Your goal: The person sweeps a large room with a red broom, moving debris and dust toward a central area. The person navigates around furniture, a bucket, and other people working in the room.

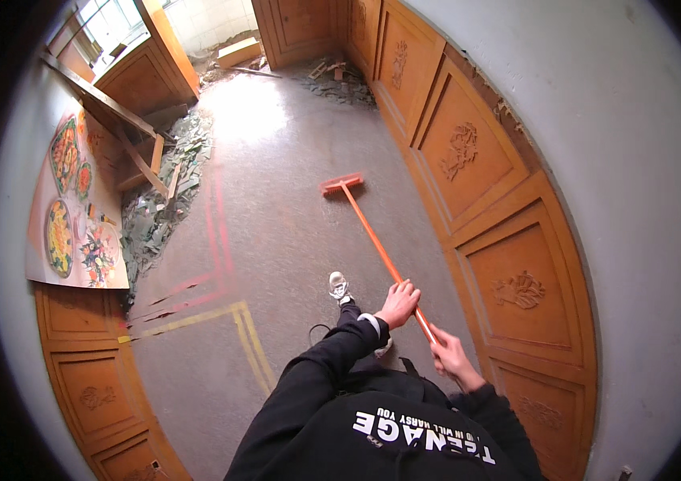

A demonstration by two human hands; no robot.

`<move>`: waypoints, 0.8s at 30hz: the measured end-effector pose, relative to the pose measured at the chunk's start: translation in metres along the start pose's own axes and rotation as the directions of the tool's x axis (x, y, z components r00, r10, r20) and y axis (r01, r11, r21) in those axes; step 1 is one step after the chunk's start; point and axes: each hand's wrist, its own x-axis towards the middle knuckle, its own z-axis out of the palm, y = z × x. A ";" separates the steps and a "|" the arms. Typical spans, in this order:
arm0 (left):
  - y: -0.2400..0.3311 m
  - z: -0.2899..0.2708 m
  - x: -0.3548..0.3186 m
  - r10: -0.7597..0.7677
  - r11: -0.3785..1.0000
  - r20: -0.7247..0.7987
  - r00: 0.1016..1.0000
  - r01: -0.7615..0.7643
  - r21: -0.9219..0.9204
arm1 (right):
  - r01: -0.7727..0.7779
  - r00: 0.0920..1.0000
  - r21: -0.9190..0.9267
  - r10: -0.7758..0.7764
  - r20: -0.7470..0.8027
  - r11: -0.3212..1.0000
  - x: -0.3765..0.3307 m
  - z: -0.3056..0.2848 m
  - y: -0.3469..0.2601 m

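A long-handled push broom [373, 238] with an orange handle slants away from me, its red-orange head [342, 184] resting on the grey floor ahead. My left hand [399, 304] wraps around the middle of the handle, a white band at its wrist. Lower down, close to my body, my right hand [453, 357] is closed around the handle's upper end. One white shoe [338, 284] of mine shows on the floor left of the handle; the other is mostly hidden under my left arm.
Carved wooden panels [519, 289] line the right wall. Rubble [160, 192] with loose boards [146, 160] heaps along the left, beside a hanging food poster [76, 208]. More debris [340, 80] lies at the far cabinets [299, 30]. Yellow tape [248, 337] and pink lines [219, 224] mark the floor.
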 end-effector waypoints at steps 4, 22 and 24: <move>-0.012 -0.018 0.012 0.046 0.998 -0.046 0.998 -0.048 -0.040 | 0.003 1.000 0.061 -0.004 0.008 0.998 0.062 0.022 -0.027; -0.095 -0.110 0.049 -0.341 0.938 -0.022 0.940 0.338 -0.078 | -0.053 0.998 0.067 0.051 0.030 0.996 0.219 0.087 -0.156; -0.111 -0.128 0.055 -0.325 0.940 -0.067 0.943 0.315 -0.126 | 0.031 0.994 0.087 -0.040 0.103 0.996 0.224 0.100 -0.177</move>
